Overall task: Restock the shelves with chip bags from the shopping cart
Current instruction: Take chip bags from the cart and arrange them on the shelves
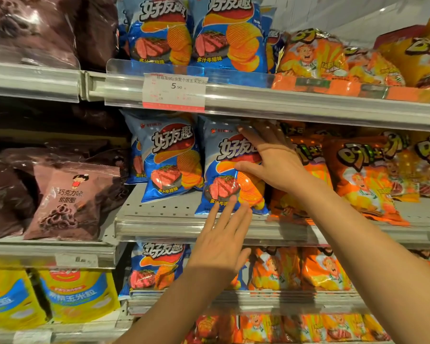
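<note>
Head view: your right hand (271,157) lies flat against the front of the blue steak-flavour chip bag (230,170) on the middle shelf (174,219), fingers (252,137) straight and spread wide across the upper right of the pack, thumb over the printed chips. Your left hand (224,234) reaches up from below with its fingers straight and slightly fanned, the tips touching the bag's lower edge. Neither hand grips; both press. Judged from this, you are seating the bag upright and facing it forward, one hand steadying the top so it does not tip, the other squaring the bottom behind the clear shelf lip. The bag stands just beside a matching blue bag (169,157) on its left and touches the orange chip bags (363,175) on its right, which keeps each flavour in its own column under the price tag (174,91). The same blue and orange columns repeat on the shelves above and below. The shopping cart is not in view, so remaining stock cannot be judged. Your right palm covers part of the bag's lettering, and the depth of the row behind it is hidden.
</note>
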Demonstrator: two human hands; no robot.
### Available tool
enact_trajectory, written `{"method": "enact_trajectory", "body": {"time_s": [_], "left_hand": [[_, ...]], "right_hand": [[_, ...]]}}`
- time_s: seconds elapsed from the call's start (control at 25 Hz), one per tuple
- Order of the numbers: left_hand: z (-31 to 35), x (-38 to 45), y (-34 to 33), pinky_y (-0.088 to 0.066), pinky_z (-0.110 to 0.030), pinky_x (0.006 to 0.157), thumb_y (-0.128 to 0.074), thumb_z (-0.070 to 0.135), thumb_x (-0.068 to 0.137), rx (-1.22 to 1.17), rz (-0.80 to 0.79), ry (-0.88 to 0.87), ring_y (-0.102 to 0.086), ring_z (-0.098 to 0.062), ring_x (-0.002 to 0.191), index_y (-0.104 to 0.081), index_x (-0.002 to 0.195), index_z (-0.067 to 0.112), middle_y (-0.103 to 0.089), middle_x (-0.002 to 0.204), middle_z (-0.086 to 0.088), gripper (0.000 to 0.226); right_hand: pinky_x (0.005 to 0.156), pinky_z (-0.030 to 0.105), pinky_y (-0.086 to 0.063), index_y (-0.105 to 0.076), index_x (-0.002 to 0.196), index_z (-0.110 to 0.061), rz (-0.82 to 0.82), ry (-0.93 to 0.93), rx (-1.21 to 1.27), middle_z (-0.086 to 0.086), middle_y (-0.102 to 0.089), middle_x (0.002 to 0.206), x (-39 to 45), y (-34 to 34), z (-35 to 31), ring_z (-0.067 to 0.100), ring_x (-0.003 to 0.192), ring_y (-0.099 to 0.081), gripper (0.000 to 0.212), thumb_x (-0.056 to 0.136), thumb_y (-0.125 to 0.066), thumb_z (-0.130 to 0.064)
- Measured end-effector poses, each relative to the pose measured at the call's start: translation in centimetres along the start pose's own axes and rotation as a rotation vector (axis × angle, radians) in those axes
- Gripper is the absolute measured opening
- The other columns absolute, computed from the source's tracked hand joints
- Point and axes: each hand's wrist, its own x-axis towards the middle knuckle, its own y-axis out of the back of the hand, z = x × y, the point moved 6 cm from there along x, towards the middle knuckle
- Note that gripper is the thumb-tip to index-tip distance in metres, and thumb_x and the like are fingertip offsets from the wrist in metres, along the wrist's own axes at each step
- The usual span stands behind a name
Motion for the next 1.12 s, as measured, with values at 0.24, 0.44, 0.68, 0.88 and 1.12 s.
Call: {"method": "enact_trajectory", "body": {"time_s": [0.24, 0.44, 0.68, 0.88, 1.12], "left_hand": [[1.1, -0.2, 1.9, -0.037, -0.058, 0.114, -0.073, 0.048, 0.084, -0.024, 0.117, 0.046, -0.037, -0.035, 0.146, -0.052, 0.147, 0.017, -0.046, 0.155, -0.010, 0.074], [-0.8, 1.6, 2.1, 0.010, -0.058, 0.122, -0.042, 0.062, 0.098, 0.011, 0.111, 0.149, 0.015, -0.034, 0.153, -0.009, 0.162, 0.021, 0.004, 0.169, -0.006, 0.083], [-0.6, 1.2, 0.6, -0.021, -0.051, 0.112, -0.072, 0.067, 0.073, -0.003, 0.184, 0.124, -0.039, -0.033, 0.144, -0.049, 0.149, 0.023, -0.044, 0.156, -0.008, 0.091], [-0.2, 0.6, 1.0, -0.014, -0.053, 0.115, -0.066, 0.058, 0.083, -0.092, 0.248, 0.161, -0.023, -0.035, 0.151, -0.047, 0.151, 0.023, -0.032, 0.162, -0.006, 0.078], [4.8, -0.4, 3.3, -0.028, -0.055, 0.118, -0.063, 0.030, 0.088, -0.409, 0.557, 0.063, -0.040, -0.022, 0.144, -0.069, 0.127, 0.019, -0.060, 0.141, -0.005, 0.041]], "right_hand": [[0.119, 0.047, -0.028, -0.036, 0.153, -0.039, -0.075, 0.015, -0.023, 0.005, -0.036, 0.159, 0.2, 0.6, 0.1, 0.032, 0.145, -0.029, 0.082, 0.082, -0.058, -0.073], [0.120, 0.041, -0.027, -0.042, 0.152, -0.029, 0.009, -0.016, 0.167, 0.007, -0.038, 0.158, 0.4, 0.6, 0.3, 0.029, 0.145, -0.032, 0.069, 0.092, -0.051, -0.062], [0.117, 0.038, -0.028, -0.034, 0.155, -0.034, 0.064, -0.046, 0.186, 0.005, -0.038, 0.159, 0.2, -0.8, 1.2, 0.026, 0.146, -0.032, 0.081, 0.086, -0.070, -0.057], [0.111, 0.028, -0.035, -0.024, 0.157, -0.030, -0.007, -0.071, 0.446, -0.001, -0.039, 0.157, -2.1, 0.4, 2.0, 0.015, 0.142, -0.037, 0.110, 0.067, -0.075, -0.070], [0.116, 0.031, -0.026, -0.022, 0.158, -0.025, 0.074, -0.097, 0.476, -0.001, -0.032, 0.155, -9.8, 3.3, 6.2, 0.006, 0.142, -0.025, 0.103, 0.074, -0.072, -0.058]]}}
